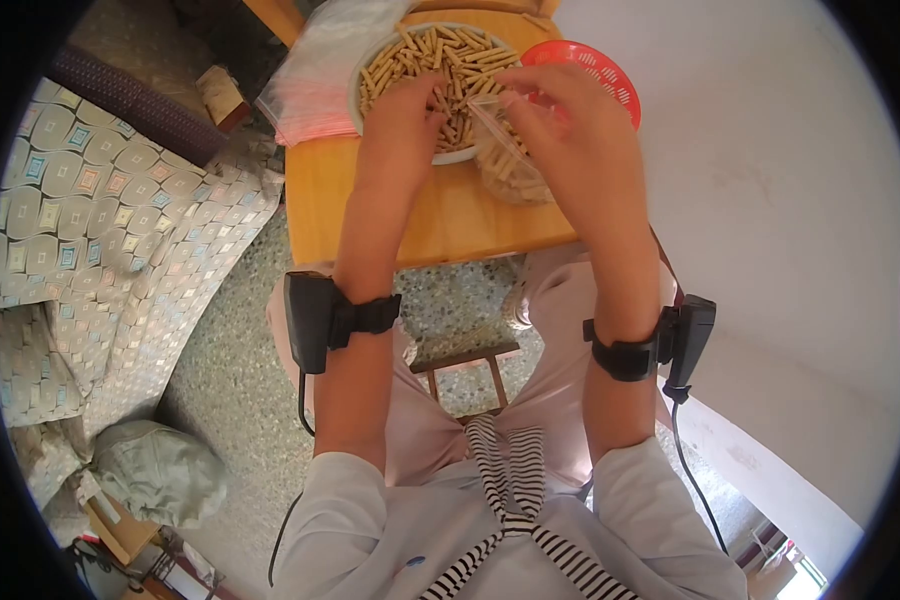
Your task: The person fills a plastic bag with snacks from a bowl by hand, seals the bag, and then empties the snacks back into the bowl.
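stack of plastic bags [315, 85] at worktop [440, 215] left | white bowl [356, 80] of biscuit sticks [440, 50] beside it | left hand [407, 105] in bowl, fingers curled on biscuit sticks | part-filled clear bag [510, 165] touching bowl's right rim | right hand [570, 110] pinching its mouth | red basket [610, 70] behind
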`<move>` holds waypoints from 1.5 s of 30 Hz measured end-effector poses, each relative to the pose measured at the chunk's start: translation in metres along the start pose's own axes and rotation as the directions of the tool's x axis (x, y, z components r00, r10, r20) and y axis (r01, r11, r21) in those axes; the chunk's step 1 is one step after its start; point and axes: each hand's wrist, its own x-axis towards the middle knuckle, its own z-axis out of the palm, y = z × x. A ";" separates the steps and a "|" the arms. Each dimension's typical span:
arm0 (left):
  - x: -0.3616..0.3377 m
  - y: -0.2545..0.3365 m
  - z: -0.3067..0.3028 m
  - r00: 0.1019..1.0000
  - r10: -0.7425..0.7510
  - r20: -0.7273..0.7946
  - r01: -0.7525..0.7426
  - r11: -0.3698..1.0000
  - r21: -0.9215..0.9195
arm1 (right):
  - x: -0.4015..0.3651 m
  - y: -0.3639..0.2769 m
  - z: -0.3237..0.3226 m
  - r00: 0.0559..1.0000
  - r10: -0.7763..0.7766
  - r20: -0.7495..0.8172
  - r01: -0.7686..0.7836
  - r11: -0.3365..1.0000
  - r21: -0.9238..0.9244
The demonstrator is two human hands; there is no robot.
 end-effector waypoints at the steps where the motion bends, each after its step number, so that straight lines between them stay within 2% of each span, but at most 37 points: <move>1: 0.001 0.002 0.000 0.996 0.039 -0.077 -0.042 0.998 -0.035 | 0.000 -0.001 0.000 1.000 -0.002 0.021 0.002 1.000 0.006; 2: 0.002 0.003 0.000 0.985 0.075 -0.154 -0.086 0.994 -0.068 | 0.000 -0.001 -0.001 0.999 -0.003 0.042 0.003 1.000 0.011; 3: 0.002 0.002 0.000 0.985 0.076 -0.152 -0.087 0.994 -0.068 | -0.001 -0.003 -0.002 0.999 -0.001 0.042 0.000 1.000 0.010; 5: 0.002 0.000 -0.002 0.989 0.092 -0.116 -0.106 0.987 -0.120 | -0.003 -0.006 -0.004 0.988 0.056 0.144 -0.050 0.998 -0.044; 9: 0.000 0.000 -0.005 0.990 0.096 -0.099 -0.107 0.987 -0.122 | -0.005 -0.005 -0.004 0.970 0.054 0.235 -0.041 0.997 -0.061; 11: -0.002 0.007 -0.008 1.000 -0.011 0.008 0.010 0.998 0.070 | -0.006 -0.007 -0.003 0.976 0.023 0.218 -0.007 0.997 -0.074; 12: -0.003 0.004 -0.004 1.000 -0.011 0.008 0.010 0.998 0.070 | -0.006 -0.007 -0.003 0.976 0.023 0.218 -0.007 0.997 -0.073; 14: -0.005 -0.002 0.005 0.989 0.131 -0.061 -0.113 0.966 0.234 | -0.005 -0.006 -0.002 0.974 0.007 0.226 0.009 0.997 -0.071; 18: -0.006 0.004 0.007 0.995 0.078 -0.058 -0.061 0.965 0.256 | -0.005 -0.006 -0.002 0.965 0.041 0.258 -0.020 0.996 -0.084; 20: -0.006 0.007 0.006 1.000 -0.016 -0.027 0.023 0.958 0.287 | -0.008 -0.007 -0.002 0.961 0.058 0.272 -0.030 0.994 -0.105; 21: -0.006 0.005 0.006 0.999 -0.017 -0.028 0.025 0.958 0.287 | -0.007 -0.008 -0.002 0.960 0.057 0.273 -0.029 0.994 -0.104; 23: -0.005 0.001 0.008 0.996 0.076 -0.039 -0.061 0.950 0.308 | -0.007 -0.008 -0.002 0.958 0.063 0.281 -0.031 0.992 -0.119; 27: -0.005 0.006 0.007 0.981 0.155 -0.120 -0.115 0.950 0.289 | -0.006 -0.008 -0.003 0.960 0.079 0.270 -0.045 0.991 -0.129; 29: -0.001 0.015 -0.003 0.969 0.143 -0.202 -0.151 0.988 -0.026 | -0.006 -0.006 -0.002 0.986 0.017 0.168 0.002 0.994 -0.110; 30: 0.001 0.022 -0.012 0.969 0.145 -0.200 -0.154 0.988 -0.027 | -0.004 -0.008 -0.002 0.986 0.019 0.166 0.000 0.994 -0.112; 32: 0.001 0.033 -0.027 0.982 0.145 -0.123 -0.185 0.875 -0.447 | 0.001 -0.014 -0.005 0.990 0.050 0.133 -0.063 0.993 0.100; 33: 0.000 0.034 -0.029 0.982 0.143 -0.127 -0.185 0.875 -0.447 | 0.003 -0.017 -0.006 0.990 0.047 0.135 -0.060 0.993 0.101; 35: -0.001 0.036 -0.033 0.968 0.237 -0.082 -0.233 0.731 -0.642 | 0.007 -0.021 -0.007 0.997 -0.065 0.045 0.058 0.990 0.131; 36: -0.002 0.037 -0.033 0.968 0.237 -0.083 -0.235 0.731 -0.641 | 0.008 -0.021 -0.006 0.997 -0.067 0.045 0.060 0.989 0.132; 38: -0.004 0.039 -0.032 0.956 0.272 -0.106 -0.263 0.649 -0.714 | 0.008 -0.017 -0.005 0.977 -0.210 -0.037 0.213 0.968 0.135; 42: -0.006 0.042 -0.037 0.933 0.329 -0.149 -0.345 0.693 -0.633 | 0.008 -0.022 -0.006 0.980 -0.187 -0.065 0.196 0.967 0.164; 45: -0.007 0.043 -0.036 0.919 0.333 -0.212 -0.394 0.732 -0.556 | 0.009 -0.020 -0.006 0.975 -0.215 -0.054 0.220 0.969 0.114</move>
